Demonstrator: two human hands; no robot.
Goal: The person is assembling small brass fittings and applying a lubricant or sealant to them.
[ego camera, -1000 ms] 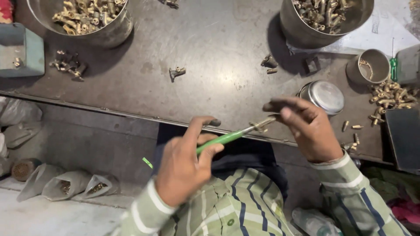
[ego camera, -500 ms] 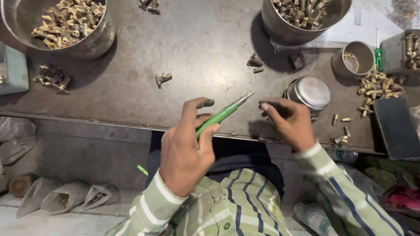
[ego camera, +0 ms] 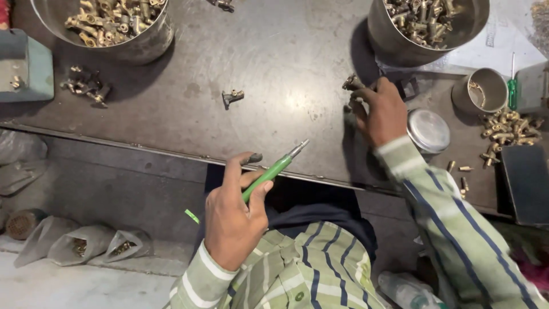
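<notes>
Near the tabletop [ego camera: 274,74] edge, a green screwdriver [ego camera: 273,171] is gripped in the left hand [ego camera: 233,217], tip pointing up and right. By the right bowl [ego camera: 426,26], the right hand [ego camera: 380,111] is closed on a small brass part [ego camera: 350,83]. The part could slip from the fingertips and roll off the edge; the blade could jab the reaching wrist. White printed paper [ego camera: 503,46] lies top right; clear bags [ego camera: 91,246] of parts sit on the floor at lower left.

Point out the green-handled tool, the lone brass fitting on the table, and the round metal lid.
green-handled tool [ego camera: 267,176]: head view, on the middle of its green handle.
lone brass fitting [ego camera: 233,96]: head view, on its body.
round metal lid [ego camera: 429,130]: head view, on the centre of its flat top.
</notes>
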